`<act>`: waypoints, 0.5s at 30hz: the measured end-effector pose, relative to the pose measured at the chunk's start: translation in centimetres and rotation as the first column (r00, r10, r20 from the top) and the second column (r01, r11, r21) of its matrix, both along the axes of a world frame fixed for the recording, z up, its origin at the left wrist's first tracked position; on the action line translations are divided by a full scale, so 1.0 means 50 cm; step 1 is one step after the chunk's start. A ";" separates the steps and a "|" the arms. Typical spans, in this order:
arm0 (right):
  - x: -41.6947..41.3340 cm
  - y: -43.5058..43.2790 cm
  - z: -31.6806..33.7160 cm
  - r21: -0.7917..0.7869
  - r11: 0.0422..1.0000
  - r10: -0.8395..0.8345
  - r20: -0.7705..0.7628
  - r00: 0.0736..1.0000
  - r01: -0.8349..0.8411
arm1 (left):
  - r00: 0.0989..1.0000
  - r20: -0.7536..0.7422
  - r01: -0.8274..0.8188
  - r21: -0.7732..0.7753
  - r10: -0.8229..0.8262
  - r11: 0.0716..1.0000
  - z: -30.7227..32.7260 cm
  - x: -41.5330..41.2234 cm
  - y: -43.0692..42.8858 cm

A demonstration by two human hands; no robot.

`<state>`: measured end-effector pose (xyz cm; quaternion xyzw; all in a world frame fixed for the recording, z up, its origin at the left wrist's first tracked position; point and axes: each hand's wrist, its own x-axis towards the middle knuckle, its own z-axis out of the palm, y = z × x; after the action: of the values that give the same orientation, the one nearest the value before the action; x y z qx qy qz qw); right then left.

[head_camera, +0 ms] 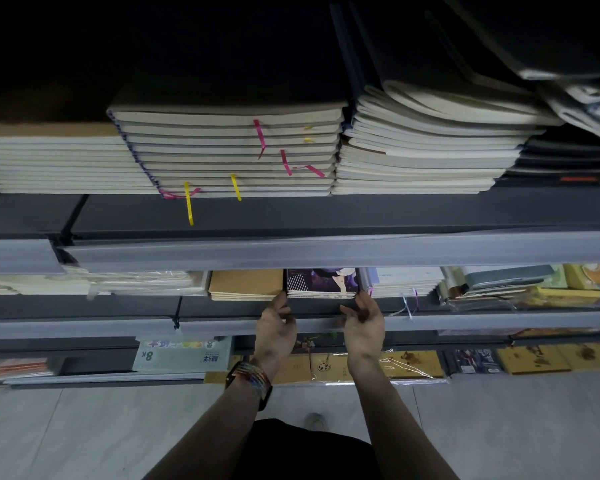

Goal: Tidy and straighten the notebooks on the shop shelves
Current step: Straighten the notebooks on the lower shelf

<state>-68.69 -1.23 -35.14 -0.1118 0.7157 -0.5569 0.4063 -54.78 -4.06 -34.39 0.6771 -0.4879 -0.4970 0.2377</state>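
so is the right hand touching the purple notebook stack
Touching. The head view shows a fingertip of the right hand on the front right corner of the purple notebook stack.

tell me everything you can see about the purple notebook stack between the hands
The purple notebook stack is a flat pile of thin notebooks, top cover dark purple with white stripes. It lies on the middle shelf, right of tan notebooks. The left hand touches its front left corner, the right hand its front right corner.
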 end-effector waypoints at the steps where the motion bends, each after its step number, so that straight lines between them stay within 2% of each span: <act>1: 0.000 0.002 0.001 -0.008 1.000 -0.023 0.016 1.000 0.023 | 1.000 0.000 0.008 -0.006 -0.008 1.000 0.002 0.000 0.001; 7: 0.004 0.006 0.008 -0.015 1.000 0.001 0.022 1.000 -0.001 | 0.998 0.027 0.064 -0.018 -0.064 0.998 0.009 -0.003 0.000; 15: 0.007 0.009 0.019 0.067 0.983 0.181 -0.166 0.969 -0.172 | 0.992 0.066 0.108 -0.033 -0.106 0.994 0.010 -0.004 0.001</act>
<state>-68.35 -0.80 -34.20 -0.2120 0.7494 -0.4882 0.3940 -54.98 -4.01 -33.91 0.6610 -0.5400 -0.4780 0.2075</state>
